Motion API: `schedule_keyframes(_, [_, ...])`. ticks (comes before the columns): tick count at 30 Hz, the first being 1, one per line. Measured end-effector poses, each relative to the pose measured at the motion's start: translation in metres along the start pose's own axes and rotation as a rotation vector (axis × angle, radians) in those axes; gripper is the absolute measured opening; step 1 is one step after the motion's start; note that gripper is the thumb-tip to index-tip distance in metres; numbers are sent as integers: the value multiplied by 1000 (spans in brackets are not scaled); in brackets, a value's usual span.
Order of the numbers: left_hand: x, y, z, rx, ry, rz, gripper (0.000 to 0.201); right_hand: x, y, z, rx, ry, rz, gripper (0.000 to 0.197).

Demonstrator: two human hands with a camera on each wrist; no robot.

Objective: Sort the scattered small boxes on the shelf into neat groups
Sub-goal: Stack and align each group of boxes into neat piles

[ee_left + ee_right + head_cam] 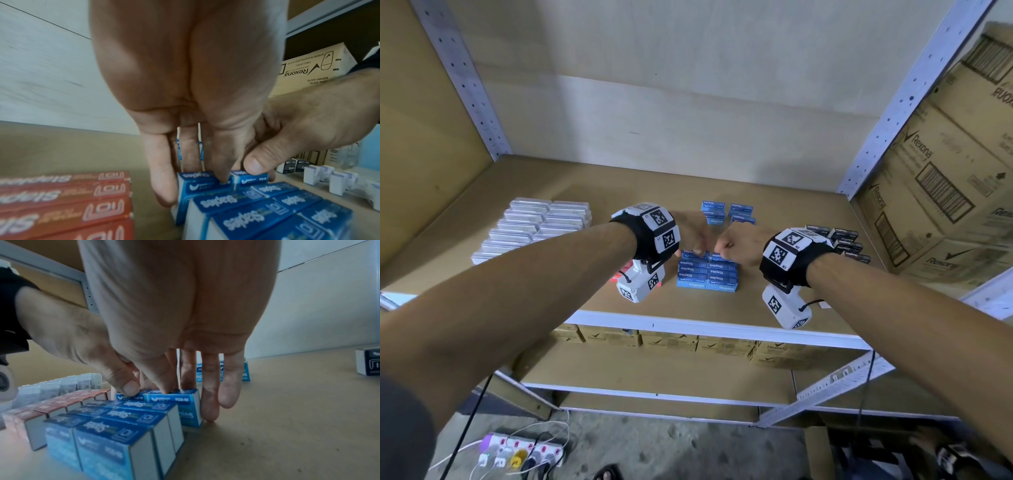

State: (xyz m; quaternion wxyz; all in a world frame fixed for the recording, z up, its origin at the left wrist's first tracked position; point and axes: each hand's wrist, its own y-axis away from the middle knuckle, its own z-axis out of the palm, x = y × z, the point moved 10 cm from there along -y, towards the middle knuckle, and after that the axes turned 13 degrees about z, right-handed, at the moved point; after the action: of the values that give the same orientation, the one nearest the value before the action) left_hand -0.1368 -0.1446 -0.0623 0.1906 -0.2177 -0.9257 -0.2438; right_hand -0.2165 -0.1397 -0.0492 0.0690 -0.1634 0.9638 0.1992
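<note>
At the far end of the tidy block of small blue cardboard staple boxes (pixel 707 274), left hand (pixel 690 236) and right hand (pixel 739 240) each pinch one rear blue box, seemingly squaring the row, with loose blue boxes (pixel 726 212) lying beyond

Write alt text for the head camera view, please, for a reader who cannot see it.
Both hands, the left hand and the right hand, meet at the far end of a block of blue staple boxes on a brown shelf. Clear cases lie left, more blue boxes behind, dark boxes right.
</note>
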Motion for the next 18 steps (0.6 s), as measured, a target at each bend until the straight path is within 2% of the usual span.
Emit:
schedule_keyframes(8, [-6, 2, 2, 5, -4, -37, 28, -1, 2, 2, 4, -4, -8, 32])
schedule_keyframes(18, [-5, 8, 4, 5, 15, -23, 26, -5, 7, 4, 12, -5, -18, 32])
